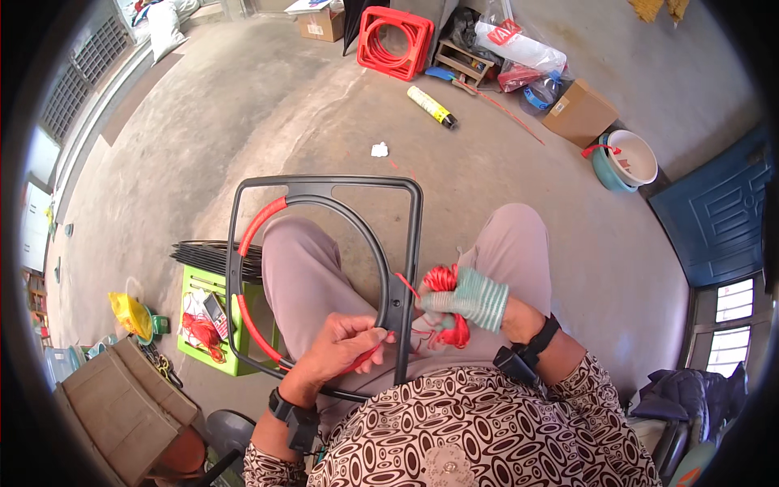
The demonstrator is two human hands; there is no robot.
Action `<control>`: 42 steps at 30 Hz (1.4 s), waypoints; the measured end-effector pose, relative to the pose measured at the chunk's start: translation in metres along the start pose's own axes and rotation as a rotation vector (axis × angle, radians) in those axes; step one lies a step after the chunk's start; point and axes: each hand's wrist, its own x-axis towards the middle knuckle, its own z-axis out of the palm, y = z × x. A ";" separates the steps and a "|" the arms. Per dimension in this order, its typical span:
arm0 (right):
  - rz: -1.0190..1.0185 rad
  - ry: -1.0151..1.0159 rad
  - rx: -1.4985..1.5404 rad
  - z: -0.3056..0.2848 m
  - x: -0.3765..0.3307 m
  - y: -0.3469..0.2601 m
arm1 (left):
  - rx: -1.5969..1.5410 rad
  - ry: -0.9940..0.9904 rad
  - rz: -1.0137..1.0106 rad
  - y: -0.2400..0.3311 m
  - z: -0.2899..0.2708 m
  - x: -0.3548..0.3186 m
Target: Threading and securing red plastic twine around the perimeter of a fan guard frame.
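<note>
A black rectangular frame (416, 219) with a round ring (365, 227) inside it rests upright across my lap. Red cord (258, 224) is wound tightly around parts of the ring's left side. My left hand (347, 345) pinches the ring's lower right edge, with red cord under the fingers. Just right of the frame, my right hand (480, 300), in a green-and-white striped glove, is closed around a bundle of red cord (441, 278). A loose strand runs from the bundle toward the frame.
Left of my knee, a green stool (191, 286) bears black frames (213, 253), a phone (216, 312) and tangled red cord (203, 333). Red frames (396, 40), a yellow spray can (432, 107), cardboard box (581, 114) and stacked basins (633, 158) lie ahead. A blue door (718, 211) stands right.
</note>
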 end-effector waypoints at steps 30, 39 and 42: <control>-0.977 0.281 -1.257 0.037 0.051 -0.081 | 0.128 0.110 0.344 -0.044 0.032 0.040; -0.701 -0.007 -1.044 0.013 0.031 -0.064 | 0.124 0.152 0.390 -0.044 0.028 0.035; -0.476 0.194 0.140 -0.055 0.046 -0.058 | 0.232 0.098 0.433 -0.029 0.030 0.031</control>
